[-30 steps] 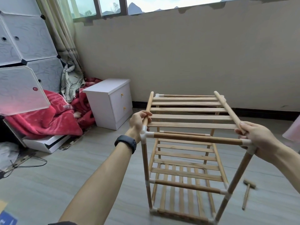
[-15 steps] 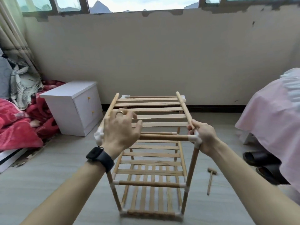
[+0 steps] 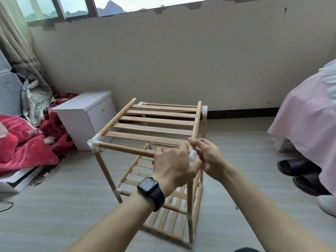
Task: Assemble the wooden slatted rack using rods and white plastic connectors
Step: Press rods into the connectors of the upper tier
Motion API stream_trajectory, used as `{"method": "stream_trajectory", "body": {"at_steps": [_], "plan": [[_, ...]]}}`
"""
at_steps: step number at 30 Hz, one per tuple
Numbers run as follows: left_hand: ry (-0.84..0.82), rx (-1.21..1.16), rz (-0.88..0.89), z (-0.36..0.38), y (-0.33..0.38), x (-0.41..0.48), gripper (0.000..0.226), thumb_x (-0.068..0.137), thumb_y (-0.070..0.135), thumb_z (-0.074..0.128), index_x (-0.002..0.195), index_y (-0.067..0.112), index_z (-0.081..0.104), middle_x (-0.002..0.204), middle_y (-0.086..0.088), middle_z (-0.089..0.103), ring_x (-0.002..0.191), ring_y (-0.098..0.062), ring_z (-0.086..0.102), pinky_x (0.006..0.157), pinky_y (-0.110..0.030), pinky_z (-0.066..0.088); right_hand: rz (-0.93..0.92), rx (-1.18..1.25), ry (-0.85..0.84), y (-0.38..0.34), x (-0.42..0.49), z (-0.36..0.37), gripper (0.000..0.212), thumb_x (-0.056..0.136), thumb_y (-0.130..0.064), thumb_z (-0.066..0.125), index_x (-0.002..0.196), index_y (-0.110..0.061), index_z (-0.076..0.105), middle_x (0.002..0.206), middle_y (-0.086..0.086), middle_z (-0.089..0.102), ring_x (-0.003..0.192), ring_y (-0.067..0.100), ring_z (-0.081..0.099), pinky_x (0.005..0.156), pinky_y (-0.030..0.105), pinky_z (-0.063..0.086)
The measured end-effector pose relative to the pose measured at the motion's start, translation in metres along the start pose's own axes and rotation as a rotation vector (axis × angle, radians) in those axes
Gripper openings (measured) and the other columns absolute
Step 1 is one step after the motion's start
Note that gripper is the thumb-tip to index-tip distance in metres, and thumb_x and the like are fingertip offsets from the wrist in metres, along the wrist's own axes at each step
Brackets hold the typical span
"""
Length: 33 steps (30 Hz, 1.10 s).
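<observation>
The wooden slatted rack (image 3: 154, 122) stands on the floor with three slatted tiers joined by rods and white plastic connectors. One white connector (image 3: 94, 142) shows at the near left top corner. At the near right top corner both hands meet around another white connector (image 3: 192, 156). My left hand (image 3: 174, 164), with a dark watch on the wrist, wraps over the front top rod (image 3: 127, 150) and that corner. My right hand (image 3: 207, 157) pinches the near end of the right side rod (image 3: 197, 120) of the top shelf. The far end of the left side rod sticks up free of its connector.
A white bedside cabinet (image 3: 85, 117) stands left of the rack against the wall. Red blankets (image 3: 23, 144) lie at the far left. A bed with a pink cover (image 3: 309, 117) is at the right, with dark slippers (image 3: 298, 171) beside it on the grey floor.
My left hand left the near left corner and crossed to the near right corner, joining my right hand there. The view swung right and the rack now looks turned.
</observation>
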<state>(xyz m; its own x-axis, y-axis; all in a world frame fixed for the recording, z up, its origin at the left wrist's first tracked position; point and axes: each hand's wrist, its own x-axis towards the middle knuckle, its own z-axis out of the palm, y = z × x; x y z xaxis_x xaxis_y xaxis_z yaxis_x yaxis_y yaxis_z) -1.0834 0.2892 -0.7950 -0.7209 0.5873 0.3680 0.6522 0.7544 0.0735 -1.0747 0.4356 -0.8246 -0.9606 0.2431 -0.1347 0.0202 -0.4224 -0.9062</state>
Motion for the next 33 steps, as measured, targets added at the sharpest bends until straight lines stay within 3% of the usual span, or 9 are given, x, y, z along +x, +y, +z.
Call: {"method": "stream_trajectory", "body": {"at_steps": [7, 11, 14, 16, 20, 24, 27, 33], "plan": [[-0.061, -0.01, -0.062, -0.003, 0.013, 0.005, 0.042, 0.093, 0.055, 0.024, 0.098, 0.026, 0.054, 0.067, 0.008, 0.057, 0.071, -0.02, 0.059, 0.101, -0.059, 0.037, -0.109, -0.084, 0.099, 0.002, -0.004, -0.007, 0.033, 0.08, -0.032, 0.084, 0.099, -0.008, 0.072, 0.069, 0.0, 0.07, 0.06, 0.013, 0.066, 0.051, 0.023, 0.052], [0.001, -0.091, -0.065, 0.0, 0.012, 0.001, 0.038, 0.094, 0.055, 0.025, 0.099, 0.029, 0.052, 0.056, 0.011, 0.051, 0.06, -0.011, 0.049, 0.098, -0.054, 0.038, -0.197, -0.177, 0.177, -0.004, -0.004, -0.004, 0.036, 0.079, -0.033, 0.085, 0.098, -0.006, 0.072, 0.069, -0.001, 0.073, 0.059, 0.011, 0.068, 0.053, 0.024, 0.053], [0.035, -0.043, -0.016, 0.0, 0.01, -0.005, 0.036, 0.097, 0.055, 0.026, 0.082, 0.029, 0.045, 0.053, 0.013, 0.04, 0.057, -0.016, 0.046, 0.093, -0.052, 0.042, -0.192, -0.196, 0.181, 0.002, -0.008, -0.007, 0.038, 0.079, -0.031, 0.085, 0.101, -0.003, 0.071, 0.066, -0.002, 0.072, 0.058, 0.011, 0.066, 0.056, 0.028, 0.057], [0.056, -0.02, 0.006, 0.0, 0.013, -0.004, 0.034, 0.098, 0.054, 0.027, 0.081, 0.028, 0.043, 0.053, 0.014, 0.035, 0.056, -0.016, 0.044, 0.092, -0.051, 0.043, -0.197, -0.166, 0.182, 0.004, -0.01, -0.011, 0.038, 0.079, -0.031, 0.085, 0.1, -0.003, 0.072, 0.066, -0.001, 0.071, 0.059, 0.011, 0.066, 0.057, 0.028, 0.057], [0.082, -0.075, 0.012, 0.004, 0.017, -0.004, 0.022, 0.099, 0.05, 0.036, 0.09, 0.031, 0.044, 0.052, 0.014, 0.039, 0.058, -0.013, 0.044, 0.088, -0.045, 0.038, -0.241, -0.22, 0.232, -0.001, -0.009, -0.014, 0.039, 0.072, -0.039, 0.085, 0.091, -0.008, 0.073, 0.071, 0.001, 0.075, 0.065, 0.014, 0.071, 0.059, 0.03, 0.058], [0.139, -0.073, 0.034, 0.007, 0.013, -0.007, 0.025, 0.101, 0.045, 0.042, 0.086, 0.027, 0.05, 0.051, 0.013, 0.037, 0.051, -0.013, 0.042, 0.089, -0.047, 0.042, -0.247, -0.233, 0.195, 0.002, -0.009, -0.018, 0.036, 0.073, -0.036, 0.086, 0.09, -0.007, 0.073, 0.078, 0.003, 0.077, 0.07, 0.011, 0.074, 0.064, 0.035, 0.061], [0.17, -0.053, 0.067, 0.007, 0.009, -0.007, 0.027, 0.1, 0.043, 0.045, 0.077, 0.027, 0.044, 0.05, 0.013, 0.039, 0.046, -0.015, 0.04, 0.082, -0.044, 0.045, -0.242, -0.243, 0.207, 0.002, -0.01, -0.017, 0.038, 0.071, -0.035, 0.086, 0.089, -0.004, 0.073, 0.075, 0.001, 0.077, 0.065, 0.006, 0.071, 0.063, 0.036, 0.062], [0.173, -0.056, 0.063, 0.006, 0.008, -0.009, 0.028, 0.097, 0.046, 0.042, 0.077, 0.026, 0.049, 0.051, 0.011, 0.046, 0.049, -0.017, 0.046, 0.08, -0.04, 0.04, -0.245, -0.248, 0.225, 0.003, -0.009, -0.011, 0.033, 0.067, -0.033, 0.082, 0.082, -0.006, 0.071, 0.071, 0.001, 0.076, 0.065, 0.008, 0.072, 0.06, 0.032, 0.061]]}}
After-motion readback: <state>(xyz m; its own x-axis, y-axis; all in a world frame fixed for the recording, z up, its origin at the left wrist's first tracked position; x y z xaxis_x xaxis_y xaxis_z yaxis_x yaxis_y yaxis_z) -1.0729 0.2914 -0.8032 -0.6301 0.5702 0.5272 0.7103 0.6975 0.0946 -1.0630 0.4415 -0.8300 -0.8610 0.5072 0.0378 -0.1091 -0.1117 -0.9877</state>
